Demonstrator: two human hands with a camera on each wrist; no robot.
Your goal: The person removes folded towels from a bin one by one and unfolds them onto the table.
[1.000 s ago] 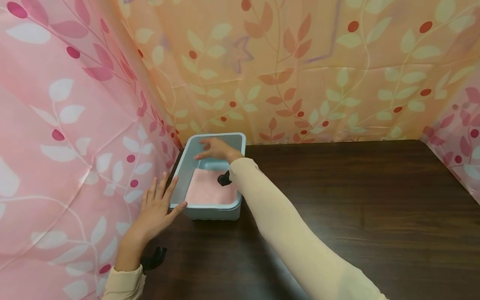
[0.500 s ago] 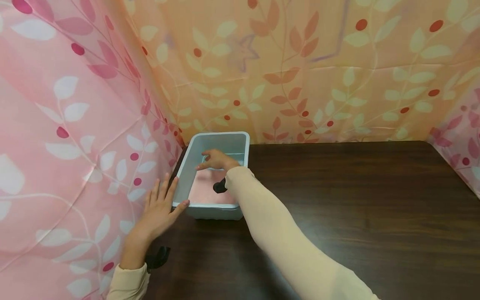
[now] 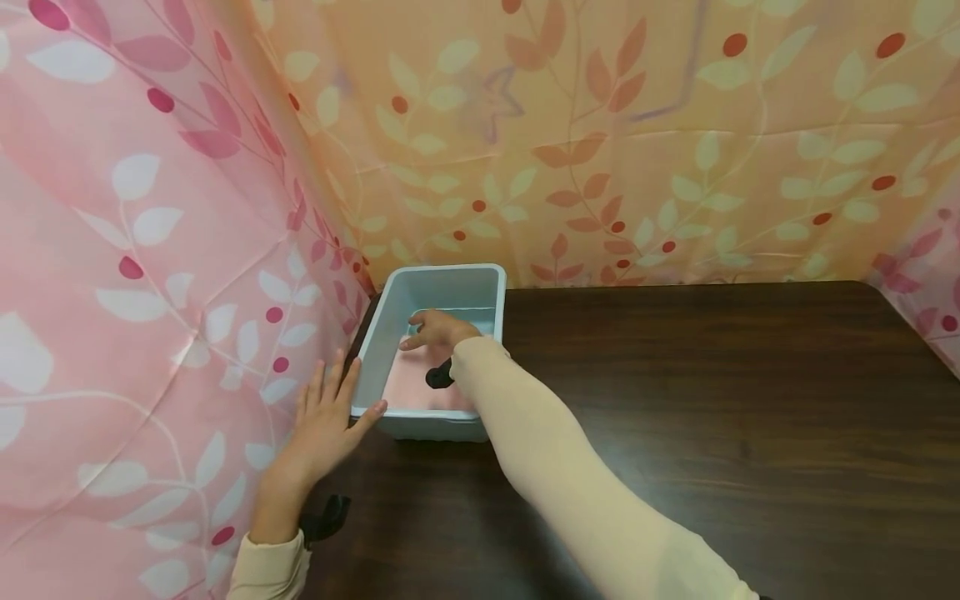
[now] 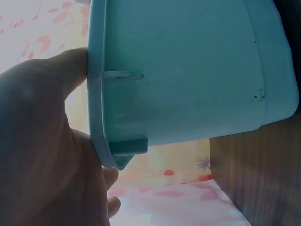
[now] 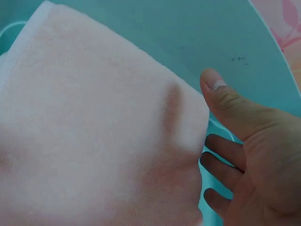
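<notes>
Far left: pink leaf-print curtain [image 3: 135,275] hanging down along the table's left edge. Just beside it, left hand [image 3: 324,421] flat and relaxed, fingers straight, palm against the outside of the tub's [image 3: 378,346] left wall, thumb lying over the near-left corner of the rim; gripping nothing, only resting and steadying. Seen close in the left wrist view: palm [image 4: 42,150] pressed to the rim of the pale blue tub [image 4: 188,75], dark table edge [image 4: 263,179] below to the right.

Next to the right: pale blue plastic tub standing upright at the back left corner of the dark wooden table [image 3: 712,400], tight against the curtain. Inside it, a folded pink towel [image 3: 420,387] lying flat on the bottom, toward the near end.

Reaching into the tub from the right: right hand [image 3: 435,329] in a cream sleeve [image 3: 555,467], fingers spread loosely over the far end of the towel. In the right wrist view, right hand [image 5: 249,150] with thumb out against the tub wall and fingers tucked at the towel's [image 5: 94,132] edge and partly under it; whether pinching the cloth or merely touching, cannot tell.

Behind and to the right: orange leaf-print curtain [image 3: 637,142] across the back, bare dark tabletop stretching away to the right.
</notes>
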